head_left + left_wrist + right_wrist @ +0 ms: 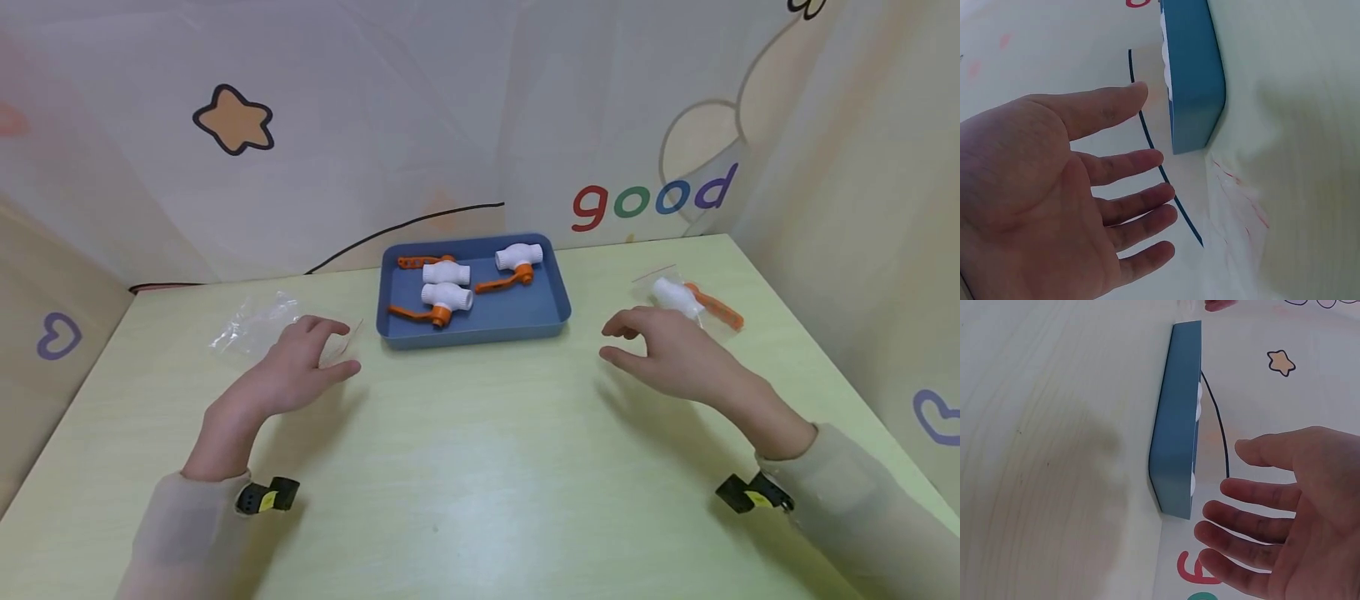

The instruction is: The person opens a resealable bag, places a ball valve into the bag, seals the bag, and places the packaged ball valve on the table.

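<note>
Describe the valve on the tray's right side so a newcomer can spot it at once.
On the pale table, find the blue tray near the far edge. Toward its back right corner lies a white valve with an orange handle pointing left. It sits alone, while the other two valves lie close together in the left half.

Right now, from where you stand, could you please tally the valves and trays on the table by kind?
White valves with orange handles: 4
Blue tray: 1
Total: 5
</note>
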Motion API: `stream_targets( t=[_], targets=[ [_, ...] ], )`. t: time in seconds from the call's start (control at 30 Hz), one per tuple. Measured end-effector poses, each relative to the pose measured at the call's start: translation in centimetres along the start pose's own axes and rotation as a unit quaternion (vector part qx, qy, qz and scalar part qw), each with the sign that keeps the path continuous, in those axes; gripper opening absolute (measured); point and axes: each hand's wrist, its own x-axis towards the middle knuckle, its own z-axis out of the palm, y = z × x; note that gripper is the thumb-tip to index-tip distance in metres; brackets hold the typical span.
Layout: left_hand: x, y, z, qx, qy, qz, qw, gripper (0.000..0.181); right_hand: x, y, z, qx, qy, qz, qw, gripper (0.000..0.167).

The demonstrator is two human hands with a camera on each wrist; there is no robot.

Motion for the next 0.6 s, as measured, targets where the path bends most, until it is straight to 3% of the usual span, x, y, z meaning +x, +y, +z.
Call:
stream_targets(
  t=[0.17,0.33,0.43,0.6],
  targets=[
    [0.3,-0.9,0.1,0.053,0.006,-0.05,0.9973,0.065,-0.1,-0.4,0.1,0.005,-0.012,0.008,0.9999,0.025],
    [0.6,-1.6,0.1,0.089,-0.011,-0.086,0.9922,0.069,-0.2,-0.8,0.2,0.007,-0.039,0.023,0.999,0.026],
    [0.6,-1.9,0.1,0.073,-0.031,-0.086,0.9931,0.07,-0.3,-0.8,0.2,0.007,-0.044,0.019,0.9988,0.025],
    [0.5,-2.1,0.3,0.012,-0.056,-0.058,0.9967,0.07,-0.3,-0.7,0.3,0.006,-0.048,0.019,0.9986,0.025]
  ],
)
